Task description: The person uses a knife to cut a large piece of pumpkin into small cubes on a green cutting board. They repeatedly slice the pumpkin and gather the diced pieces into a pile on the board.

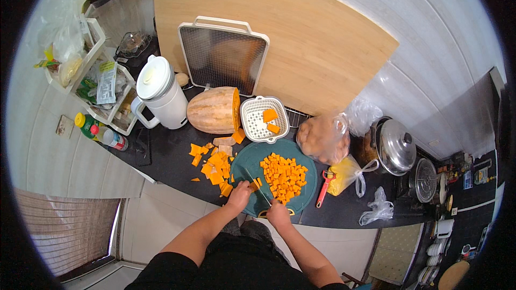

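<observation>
My right hand (278,213) grips the handle of a kitchen knife (258,187), whose blade lies over a green round cutting board (248,153). At the board's left part, my left hand (240,195) holds a piece of orange pumpkin (255,185) beside the blade. A heap of pumpkin cubes (284,177) covers the middle and right of the board. Larger pumpkin pieces (217,167) lie on the dark counter to its left. Behind them rests a big cut pumpkin (211,110) on its side. A white square basket (251,131) beside it holds two pumpkin pieces.
A red peeler (323,189), a yellow-filled plastic bag (342,178) and a bag of round brown items (323,137) sit right of the board. Farther right stands a lidded metal pot (397,145). At the left are a white jug (161,96), several bottles (115,139) and storage baskets (121,121).
</observation>
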`<state>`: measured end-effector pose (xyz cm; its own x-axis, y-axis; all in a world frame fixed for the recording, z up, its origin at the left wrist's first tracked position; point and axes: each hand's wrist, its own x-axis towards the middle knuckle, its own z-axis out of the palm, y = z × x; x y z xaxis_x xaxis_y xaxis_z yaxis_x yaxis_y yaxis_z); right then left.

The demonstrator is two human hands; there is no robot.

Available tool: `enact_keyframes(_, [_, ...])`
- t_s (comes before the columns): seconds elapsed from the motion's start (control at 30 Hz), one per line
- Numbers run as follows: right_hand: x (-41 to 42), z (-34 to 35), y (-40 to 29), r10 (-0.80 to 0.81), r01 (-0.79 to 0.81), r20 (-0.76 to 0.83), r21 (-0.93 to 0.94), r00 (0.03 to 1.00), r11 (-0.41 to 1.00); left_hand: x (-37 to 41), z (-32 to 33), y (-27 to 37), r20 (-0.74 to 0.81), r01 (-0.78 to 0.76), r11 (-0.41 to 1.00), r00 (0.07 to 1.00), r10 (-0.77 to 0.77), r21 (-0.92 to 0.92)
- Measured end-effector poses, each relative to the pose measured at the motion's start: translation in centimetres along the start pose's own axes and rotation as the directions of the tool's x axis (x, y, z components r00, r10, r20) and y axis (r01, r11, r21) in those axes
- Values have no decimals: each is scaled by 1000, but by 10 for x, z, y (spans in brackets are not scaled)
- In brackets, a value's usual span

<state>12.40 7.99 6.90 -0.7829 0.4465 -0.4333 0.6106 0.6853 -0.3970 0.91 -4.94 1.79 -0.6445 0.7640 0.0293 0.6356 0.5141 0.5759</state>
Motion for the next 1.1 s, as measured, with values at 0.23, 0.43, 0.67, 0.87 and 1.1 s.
enact_keyframes(0.23, [26, 24, 3, 24, -23, -80, 11, 997, 1000, 4, -10, 4, -18, -49, 999, 999, 49, -6])
enact_keyframes(0.43, [12, 6, 5, -2, 4, -32, 80, 1000, 997, 1, -3, -1, -55, -10, 1000, 998, 8, -30])
enact_keyframes(0.67, [10, 6, 0, -22, 22, 21, 15, 1000, 1000, -1, 10, -9, -48, -40, 998, 998, 37, -55])
enact_keyframes(0.87, [26, 26, -2, 36, -35, -24, 29, 999, 999, 2, 4, -6, -23, -77, 994, 997, 75, -74])
enact_keyframes(1.1, [7, 5, -7, -21, 29, -63, 120, 998, 992, 0, 6, -10, -48, -52, 998, 998, 50, -46])
